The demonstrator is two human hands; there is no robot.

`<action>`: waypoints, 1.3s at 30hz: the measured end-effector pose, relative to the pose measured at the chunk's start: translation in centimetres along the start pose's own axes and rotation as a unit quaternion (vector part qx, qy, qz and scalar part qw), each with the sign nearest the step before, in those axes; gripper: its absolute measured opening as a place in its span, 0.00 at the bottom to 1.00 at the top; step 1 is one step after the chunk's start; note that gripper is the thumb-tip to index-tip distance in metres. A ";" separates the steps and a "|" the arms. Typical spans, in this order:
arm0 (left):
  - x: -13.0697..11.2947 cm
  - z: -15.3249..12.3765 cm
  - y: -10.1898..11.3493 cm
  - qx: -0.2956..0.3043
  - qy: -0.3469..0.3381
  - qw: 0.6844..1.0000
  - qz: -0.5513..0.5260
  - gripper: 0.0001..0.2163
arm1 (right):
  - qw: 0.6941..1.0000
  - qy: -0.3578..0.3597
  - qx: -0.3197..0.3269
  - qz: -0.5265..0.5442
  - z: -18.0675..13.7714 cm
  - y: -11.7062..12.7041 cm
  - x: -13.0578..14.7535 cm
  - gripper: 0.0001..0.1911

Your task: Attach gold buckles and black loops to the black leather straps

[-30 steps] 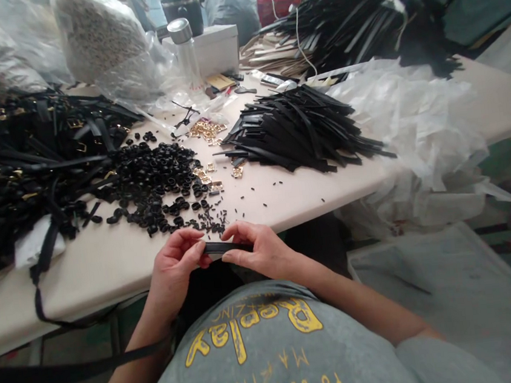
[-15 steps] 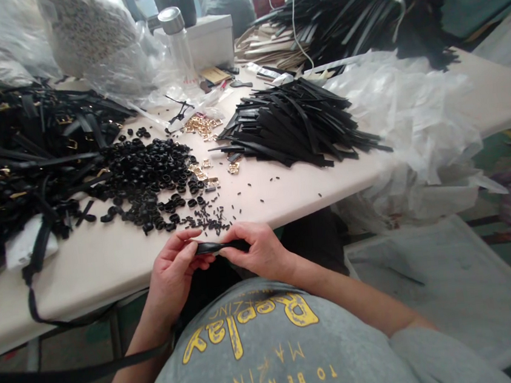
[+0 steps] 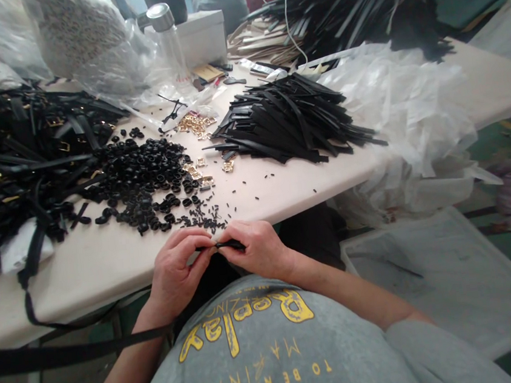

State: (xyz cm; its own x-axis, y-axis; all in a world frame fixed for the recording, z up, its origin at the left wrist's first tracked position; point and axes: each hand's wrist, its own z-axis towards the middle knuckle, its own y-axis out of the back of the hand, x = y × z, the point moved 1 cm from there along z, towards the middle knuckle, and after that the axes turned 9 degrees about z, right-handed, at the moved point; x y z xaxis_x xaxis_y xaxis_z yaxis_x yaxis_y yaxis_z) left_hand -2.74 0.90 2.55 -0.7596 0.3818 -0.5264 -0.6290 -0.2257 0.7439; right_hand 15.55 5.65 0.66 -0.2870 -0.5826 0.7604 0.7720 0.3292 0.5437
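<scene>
My left hand [image 3: 179,266] and my right hand [image 3: 256,246] meet at the table's front edge, both closed on a black strap [image 3: 230,244]. The fingertips of the two hands pinch it close together, and most of the strap is hidden behind the fingers. Just beyond the hands lie small black pegs [image 3: 206,218], scattered on the tabletop. Behind these is a heap of black strap loops [image 3: 144,173]. Gold buckles [image 3: 194,123] sit in a small pile farther back, with a few loose ones nearer.
A pile of flat black straps [image 3: 287,118] lies right of centre. Straps with buckles [image 3: 18,155] are heaped at the left. White plastic sheeting [image 3: 411,108] hangs over the right edge. A glass bottle [image 3: 169,39], a white box [image 3: 203,38] and a filled bag [image 3: 84,39] stand behind.
My left hand has turned over the strap, and its fingertips have come closer to my right hand's. Less of the strap shows between them. The view has shifted slightly.
</scene>
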 end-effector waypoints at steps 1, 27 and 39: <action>-0.1 0.0 0.0 -0.004 -0.010 1.000 0.011 0.03 | 1.000 -0.002 -0.002 0.006 0.0 0.0 0.0 0.02; 0.6 -1.4 0.9 -0.002 0.206 0.967 -0.149 0.07 | 0.977 -0.091 0.131 0.144 0.7 2.1 -0.1 0.12; 1.0 -1.7 0.1 0.025 0.354 0.881 -0.313 0.18 | 0.953 -0.154 0.146 0.216 0.7 2.1 -1.0 0.15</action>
State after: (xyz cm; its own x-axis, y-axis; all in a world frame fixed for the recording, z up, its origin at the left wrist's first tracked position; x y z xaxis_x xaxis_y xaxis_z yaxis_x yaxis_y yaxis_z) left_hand -3.89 -0.30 1.37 -0.1901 -0.2416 -0.9516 -0.9668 -0.1226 0.2242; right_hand 17.09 7.46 1.27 -0.1663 -0.1152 0.9793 0.6775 0.7083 0.1983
